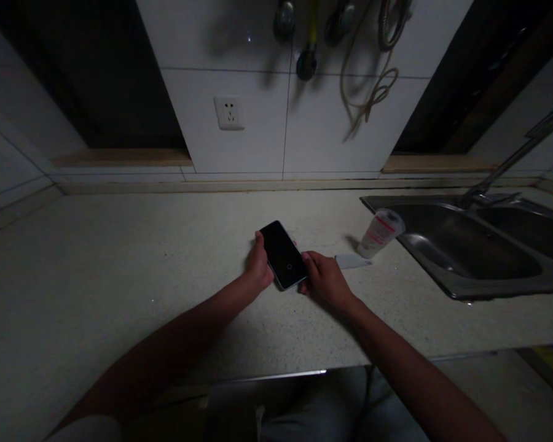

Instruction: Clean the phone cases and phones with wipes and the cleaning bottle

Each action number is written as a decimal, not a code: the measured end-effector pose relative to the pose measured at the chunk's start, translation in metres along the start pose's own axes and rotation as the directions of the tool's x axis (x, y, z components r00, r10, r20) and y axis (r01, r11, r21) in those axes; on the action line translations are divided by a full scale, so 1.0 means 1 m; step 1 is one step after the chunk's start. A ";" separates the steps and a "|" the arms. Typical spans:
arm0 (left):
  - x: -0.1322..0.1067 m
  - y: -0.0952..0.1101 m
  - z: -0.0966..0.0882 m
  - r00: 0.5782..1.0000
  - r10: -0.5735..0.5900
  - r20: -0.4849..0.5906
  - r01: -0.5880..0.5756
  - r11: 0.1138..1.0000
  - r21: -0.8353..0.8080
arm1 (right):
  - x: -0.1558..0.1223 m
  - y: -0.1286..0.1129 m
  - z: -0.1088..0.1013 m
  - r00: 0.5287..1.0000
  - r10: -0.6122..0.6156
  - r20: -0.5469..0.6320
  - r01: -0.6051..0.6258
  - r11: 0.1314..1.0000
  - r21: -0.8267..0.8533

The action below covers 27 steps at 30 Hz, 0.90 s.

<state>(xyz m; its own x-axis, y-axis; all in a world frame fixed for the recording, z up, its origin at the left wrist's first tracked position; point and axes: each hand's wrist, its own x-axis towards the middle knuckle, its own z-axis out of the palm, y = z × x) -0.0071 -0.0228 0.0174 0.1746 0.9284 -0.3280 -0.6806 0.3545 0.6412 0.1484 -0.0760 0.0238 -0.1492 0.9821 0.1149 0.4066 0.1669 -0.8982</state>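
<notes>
A black phone (pixel 282 253) with a dark screen and a light rim is held just above the pale speckled counter (pixel 120 264). My left hand (pixel 259 266) grips its left edge, fingers curled round the side. My right hand (pixel 325 280) pinches its lower right corner. Both forearms reach in from the bottom of the view.
A white tube with a red label (pixel 378 232) lies on the counter beside a steel sink (pixel 470 252) with a tap (pixel 516 156) at the right. A flat white piece (pixel 352 262) lies by my right hand. A wall socket (pixel 229 113) and hanging utensils (pixel 306 37) are on the tiled wall.
</notes>
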 end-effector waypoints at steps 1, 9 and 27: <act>-0.002 0.002 0.003 1.000 -0.023 -0.008 0.023 1.000 0.017 | -0.001 -0.001 0.000 1.000 -0.023 0.004 0.023 0.999 -0.028; -0.005 0.009 0.000 0.993 -0.086 0.080 0.086 0.996 0.000 | -0.005 -0.005 -0.001 0.987 -0.153 0.041 0.157 0.980 -0.121; -0.008 0.014 0.002 0.984 -0.156 0.086 0.160 0.987 -0.032 | -0.008 -0.009 -0.003 0.950 -0.289 0.113 0.300 0.950 -0.087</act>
<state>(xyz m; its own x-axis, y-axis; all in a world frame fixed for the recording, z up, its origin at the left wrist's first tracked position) -0.0169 -0.0251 0.0306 0.3392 0.8677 -0.3634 -0.6666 0.4943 0.5579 0.1484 -0.0847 0.0320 -0.3617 0.8753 0.3210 0.4199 0.4603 -0.7821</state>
